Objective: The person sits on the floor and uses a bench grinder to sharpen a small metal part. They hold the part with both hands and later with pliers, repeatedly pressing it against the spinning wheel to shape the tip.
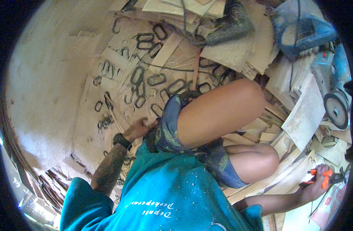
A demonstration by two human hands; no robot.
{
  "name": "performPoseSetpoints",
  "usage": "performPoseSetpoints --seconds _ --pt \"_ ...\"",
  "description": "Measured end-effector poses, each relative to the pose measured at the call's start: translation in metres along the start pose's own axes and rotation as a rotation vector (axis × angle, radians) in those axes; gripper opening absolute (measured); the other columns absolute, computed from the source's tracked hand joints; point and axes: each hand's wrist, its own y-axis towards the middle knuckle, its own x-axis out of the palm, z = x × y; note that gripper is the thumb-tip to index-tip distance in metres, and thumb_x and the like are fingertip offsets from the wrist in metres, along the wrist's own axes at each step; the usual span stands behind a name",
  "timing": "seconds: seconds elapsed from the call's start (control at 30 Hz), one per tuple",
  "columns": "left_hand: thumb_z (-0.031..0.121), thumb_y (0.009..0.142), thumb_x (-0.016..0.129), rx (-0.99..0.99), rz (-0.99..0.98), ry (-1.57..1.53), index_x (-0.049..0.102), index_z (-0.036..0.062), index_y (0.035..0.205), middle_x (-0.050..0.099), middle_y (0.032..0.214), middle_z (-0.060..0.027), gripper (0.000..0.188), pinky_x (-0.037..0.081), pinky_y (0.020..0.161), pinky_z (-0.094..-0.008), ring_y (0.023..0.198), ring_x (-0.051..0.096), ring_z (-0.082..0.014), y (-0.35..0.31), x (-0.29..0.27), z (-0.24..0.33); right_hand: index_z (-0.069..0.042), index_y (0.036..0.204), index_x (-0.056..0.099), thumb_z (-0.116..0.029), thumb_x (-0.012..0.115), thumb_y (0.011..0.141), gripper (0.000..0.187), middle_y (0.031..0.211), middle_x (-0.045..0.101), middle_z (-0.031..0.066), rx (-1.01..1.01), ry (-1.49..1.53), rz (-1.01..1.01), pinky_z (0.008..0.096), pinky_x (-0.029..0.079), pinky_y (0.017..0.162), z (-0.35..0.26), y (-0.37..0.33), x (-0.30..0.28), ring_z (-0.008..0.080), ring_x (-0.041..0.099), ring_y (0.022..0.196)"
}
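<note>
My left hand, with a dark band on its wrist, is beside the hem of my camouflage shorts. Its fingers look curled in, and what they hold, if anything, is hidden. Out at the far right, my right hand is wrapped round an orange-and-black hand tool with dark jaws pointing right; its exact kind is unclear. Dark oval rings lie scattered on the dusty floor beyond my left hand, several of them overlapping.
Stacked thin wood sheets and loose offcuts lie right of my knees. A blue power tool with a round grey disc rests at the right edge. A blue machine stands at the far right. Wood strips lie among the rings.
</note>
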Motion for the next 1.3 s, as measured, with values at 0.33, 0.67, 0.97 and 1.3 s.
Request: performPoseSetpoints --seconds 0.33,0.67,0.97,1.3 --pt "0.02 0.093 0.068 0.67 -0.225 -0.673 0.07 0.0044 0.105 0.074 0.104 -0.0052 0.02 0.056 0.074 -0.032 0.083 0.07 -0.0183 -0.141 -0.035 0.136 0.005 0.123 0.055 -0.007 0.06 0.084 0.04 0.1 0.059 0.0069 -0.048 0.072 0.172 0.0268 0.046 0.078 0.004 -0.003 0.012 0.015 0.057 0.087" --pt "0.018 0.089 0.076 0.978 -0.177 -0.217 0.071 -0.0001 0.107 0.074 0.099 -0.0117 0.026 0.056 0.08 -0.035 0.096 0.07 -0.0192 -0.121 0.034 0.316 -0.004 0.095 0.05 -0.007 0.065 0.077 0.024 0.07 0.049 0.0085 0.086 -0.116 -0.106 0.0353 0.046 0.062 -0.027 -0.029 0.083 0.0233 0.053 0.062" --pt "0.027 0.092 0.075 1.316 -0.047 -0.064 0.066 -0.0094 0.118 0.075 0.097 -0.0175 0.046 0.057 0.078 -0.0305 0.089 0.072 -0.017 -0.107 0.088 0.416 0.005 0.105 0.051 -0.015 0.065 0.083 0.033 0.085 0.065 0.0291 0.213 -0.276 -0.088 0.0512 0.052 0.074 -0.035 -0.025 0.136 0.0466 0.067 0.084" --pt "0.02 0.093 0.074 1.235 -0.266 -0.218 0.071 -0.007 0.112 0.073 0.086 -0.0089 0.033 0.054 0.07 -0.0259 0.079 0.068 -0.0109 -0.079 0.106 0.437 0.006 0.105 0.053 -0.017 0.065 0.082 0.034 0.091 0.065 0.0265 0.274 -0.164 -0.089 0.048 0.051 0.078 -0.023 -0.022 0.148 0.0421 0.066 0.087"
